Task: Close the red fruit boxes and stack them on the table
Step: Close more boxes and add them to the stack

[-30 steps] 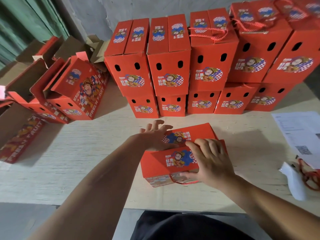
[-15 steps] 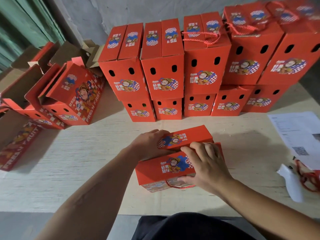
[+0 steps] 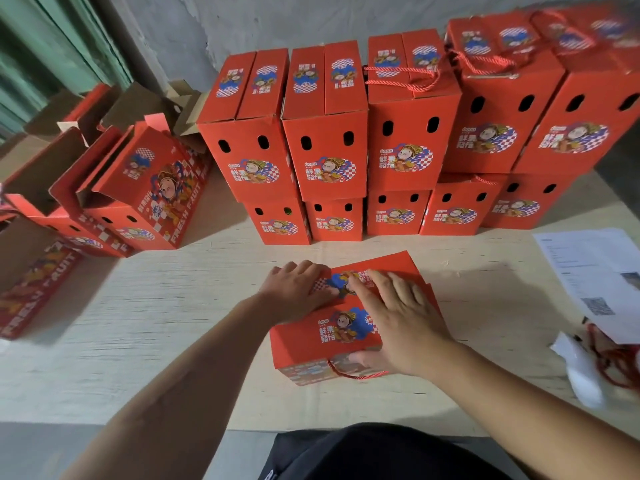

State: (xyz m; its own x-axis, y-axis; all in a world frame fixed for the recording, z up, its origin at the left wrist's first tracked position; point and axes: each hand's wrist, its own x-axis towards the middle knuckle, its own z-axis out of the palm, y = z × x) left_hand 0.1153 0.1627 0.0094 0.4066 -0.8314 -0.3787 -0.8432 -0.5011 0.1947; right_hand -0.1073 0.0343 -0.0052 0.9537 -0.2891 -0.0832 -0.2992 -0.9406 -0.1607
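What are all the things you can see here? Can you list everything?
Closed boxes: ten, red, stacked in two rows at the back of the table.
Open boxes: several, red with brown insides, back left; exact count unclear.
Box in front: one, red, middle front, under both hands.
Cord handle: one, red, on that box's near side.
Papers: white, printed, right edge.
Loose cords: red, with a white scrap, front right.
Table: one, pale wood.
Left hand: fingers flat on the box's top flap.
Right hand: fingers on the top, thumb at the cord handle.
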